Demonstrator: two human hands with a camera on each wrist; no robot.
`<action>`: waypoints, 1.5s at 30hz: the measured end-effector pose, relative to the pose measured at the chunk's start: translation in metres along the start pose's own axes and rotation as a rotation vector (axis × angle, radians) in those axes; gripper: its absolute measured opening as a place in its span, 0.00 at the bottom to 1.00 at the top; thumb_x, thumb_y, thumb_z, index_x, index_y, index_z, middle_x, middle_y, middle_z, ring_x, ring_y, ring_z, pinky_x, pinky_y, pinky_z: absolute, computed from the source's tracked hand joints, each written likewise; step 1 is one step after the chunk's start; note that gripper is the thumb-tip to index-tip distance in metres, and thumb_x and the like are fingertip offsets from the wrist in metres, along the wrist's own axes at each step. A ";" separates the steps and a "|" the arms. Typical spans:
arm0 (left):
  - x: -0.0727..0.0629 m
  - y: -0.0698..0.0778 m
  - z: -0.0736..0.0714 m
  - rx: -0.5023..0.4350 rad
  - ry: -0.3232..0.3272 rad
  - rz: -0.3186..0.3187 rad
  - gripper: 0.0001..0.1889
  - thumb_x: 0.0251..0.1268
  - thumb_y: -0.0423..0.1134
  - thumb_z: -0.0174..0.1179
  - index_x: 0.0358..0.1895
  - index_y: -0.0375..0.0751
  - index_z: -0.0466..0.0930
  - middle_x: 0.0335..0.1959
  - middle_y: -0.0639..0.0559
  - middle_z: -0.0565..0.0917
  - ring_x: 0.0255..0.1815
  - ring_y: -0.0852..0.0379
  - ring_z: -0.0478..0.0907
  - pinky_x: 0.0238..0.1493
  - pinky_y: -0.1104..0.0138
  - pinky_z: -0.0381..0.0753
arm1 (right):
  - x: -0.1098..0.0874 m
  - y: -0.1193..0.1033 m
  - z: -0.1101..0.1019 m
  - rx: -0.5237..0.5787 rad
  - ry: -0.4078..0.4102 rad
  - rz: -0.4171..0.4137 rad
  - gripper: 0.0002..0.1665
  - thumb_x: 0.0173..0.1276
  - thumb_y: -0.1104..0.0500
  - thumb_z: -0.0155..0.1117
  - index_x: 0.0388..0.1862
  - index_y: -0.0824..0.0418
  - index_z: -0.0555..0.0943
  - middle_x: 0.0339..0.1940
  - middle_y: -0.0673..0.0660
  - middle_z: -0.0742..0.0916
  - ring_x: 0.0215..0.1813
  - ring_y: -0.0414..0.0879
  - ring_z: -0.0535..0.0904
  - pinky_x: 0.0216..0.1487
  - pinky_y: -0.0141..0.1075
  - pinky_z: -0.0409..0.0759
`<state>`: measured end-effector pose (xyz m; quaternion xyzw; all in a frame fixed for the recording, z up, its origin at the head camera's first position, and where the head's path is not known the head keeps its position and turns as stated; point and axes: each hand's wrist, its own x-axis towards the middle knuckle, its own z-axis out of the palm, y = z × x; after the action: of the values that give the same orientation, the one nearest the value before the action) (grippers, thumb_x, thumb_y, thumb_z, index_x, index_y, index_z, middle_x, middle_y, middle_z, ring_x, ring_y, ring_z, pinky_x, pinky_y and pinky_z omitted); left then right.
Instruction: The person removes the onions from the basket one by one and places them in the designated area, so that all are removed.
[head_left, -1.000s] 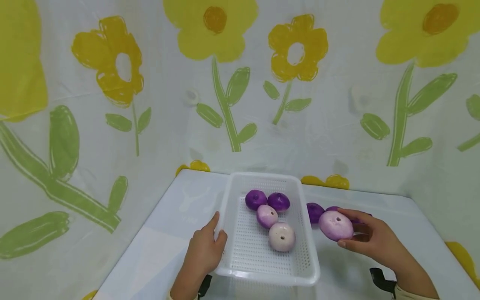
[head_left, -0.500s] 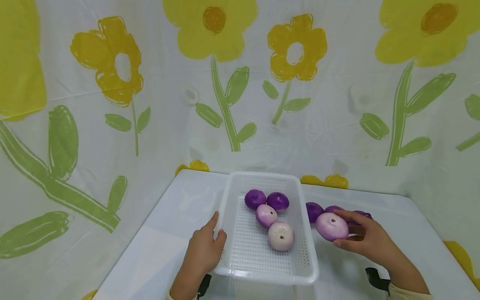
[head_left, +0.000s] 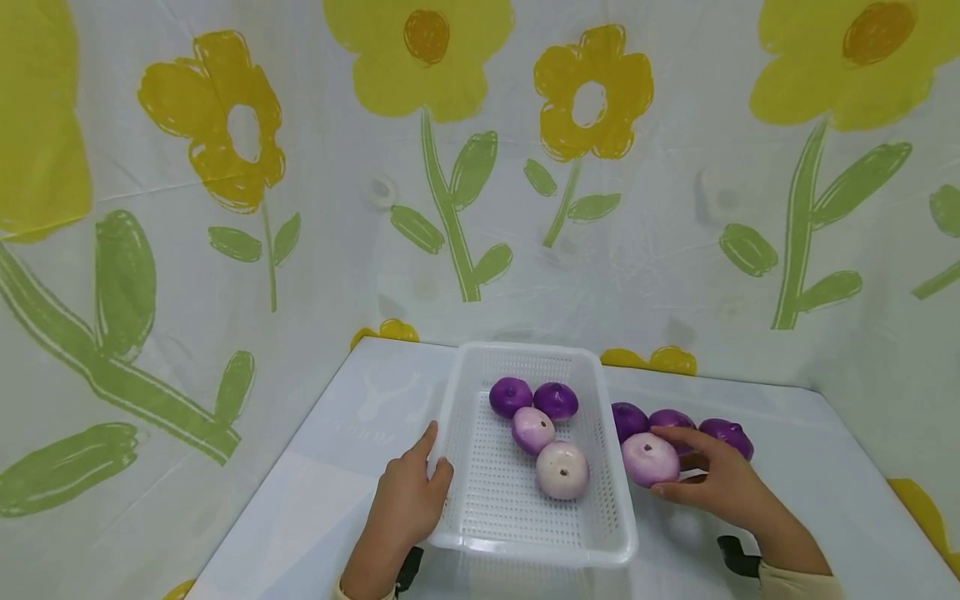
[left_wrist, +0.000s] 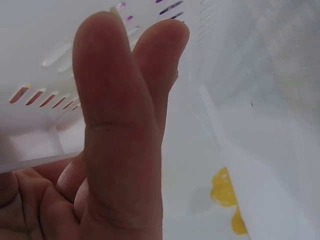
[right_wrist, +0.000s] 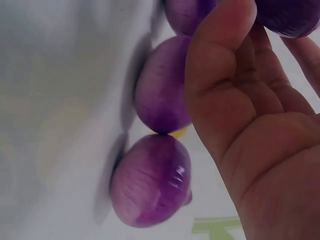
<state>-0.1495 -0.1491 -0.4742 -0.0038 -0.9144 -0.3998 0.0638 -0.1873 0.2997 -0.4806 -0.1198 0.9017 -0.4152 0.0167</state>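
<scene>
In the head view, my right hand (head_left: pixel 716 479) holds a pale purple onion (head_left: pixel 649 460) between thumb and fingers, just right of the white slotted basket (head_left: pixel 480 546). Inside the basket lie two dark purple onions, one of them this dark onion (head_left: pixel 511 397), a paler onion (head_left: pixel 533 431) and a whitish onion (head_left: pixel 562 472). My left hand (head_left: pixel 408 492) grips the basket's left rim, index finger straight along it and thumb over it. The left wrist view shows the thumb (left_wrist: pixel 117 125) large before the slotted wall, other fingers curled low at left.
Behind the held onion, a row of dark purple onions sits on the white table (head_left: pixel 300 492): a left onion (head_left: pixel 628 421), a middle onion (head_left: pixel 671 419) and a right onion (head_left: pixel 727 437). A flowered cloth (head_left: pixel 337 250) hangs around the table.
My right hand has moved left with the held onion, toward the basket's right rim, uncovering the right onion of the row. The left hand and basket have stayed put.
</scene>
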 end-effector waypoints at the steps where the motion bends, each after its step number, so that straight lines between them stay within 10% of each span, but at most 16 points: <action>1: 0.000 0.000 0.000 0.003 0.002 0.002 0.32 0.78 0.41 0.55 0.81 0.37 0.65 0.14 0.54 0.73 0.29 0.55 0.77 0.42 0.53 0.83 | 0.001 0.001 0.002 -0.002 0.000 0.002 0.50 0.54 0.47 0.88 0.74 0.56 0.77 0.65 0.62 0.84 0.52 0.52 0.86 0.43 0.34 0.86; 12: 0.000 0.000 0.000 -0.012 -0.006 -0.005 0.32 0.78 0.41 0.55 0.81 0.37 0.65 0.15 0.50 0.75 0.24 0.56 0.75 0.36 0.56 0.82 | 0.004 0.003 0.015 -0.068 0.040 -0.029 0.51 0.50 0.44 0.89 0.72 0.55 0.79 0.59 0.58 0.87 0.51 0.51 0.86 0.41 0.34 0.85; 21: 0.001 -0.001 0.000 0.009 0.028 0.015 0.31 0.76 0.41 0.56 0.79 0.36 0.68 0.46 0.28 0.87 0.37 0.54 0.82 0.44 0.50 0.85 | 0.009 0.005 0.023 -0.162 0.008 0.070 0.52 0.47 0.38 0.89 0.71 0.50 0.80 0.53 0.52 0.88 0.47 0.48 0.82 0.40 0.38 0.83; 27: 0.001 -0.001 0.001 0.001 0.009 0.001 0.32 0.77 0.41 0.55 0.80 0.37 0.66 0.20 0.46 0.80 0.33 0.55 0.80 0.44 0.52 0.84 | 0.009 0.007 0.025 -0.174 0.011 0.057 0.52 0.48 0.39 0.89 0.71 0.51 0.80 0.53 0.53 0.88 0.46 0.47 0.83 0.40 0.37 0.84; 35: 0.000 -0.001 0.000 -0.023 -0.007 -0.006 0.32 0.78 0.41 0.55 0.81 0.37 0.65 0.15 0.48 0.76 0.20 0.57 0.72 0.31 0.58 0.80 | 0.006 0.001 0.025 -0.152 -0.002 0.058 0.53 0.48 0.41 0.89 0.73 0.53 0.78 0.55 0.54 0.88 0.45 0.47 0.83 0.39 0.38 0.84; 45: 0.001 -0.003 0.002 -0.001 0.025 0.017 0.31 0.77 0.41 0.56 0.79 0.35 0.67 0.50 0.26 0.86 0.35 0.55 0.82 0.43 0.51 0.85 | 0.006 0.004 0.024 -0.116 -0.014 0.035 0.52 0.48 0.43 0.90 0.72 0.53 0.79 0.54 0.53 0.87 0.43 0.46 0.83 0.37 0.36 0.84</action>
<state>-0.1505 -0.1496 -0.4780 -0.0068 -0.9132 -0.3998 0.0787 -0.1910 0.2829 -0.4983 -0.1075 0.9261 -0.3608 0.0234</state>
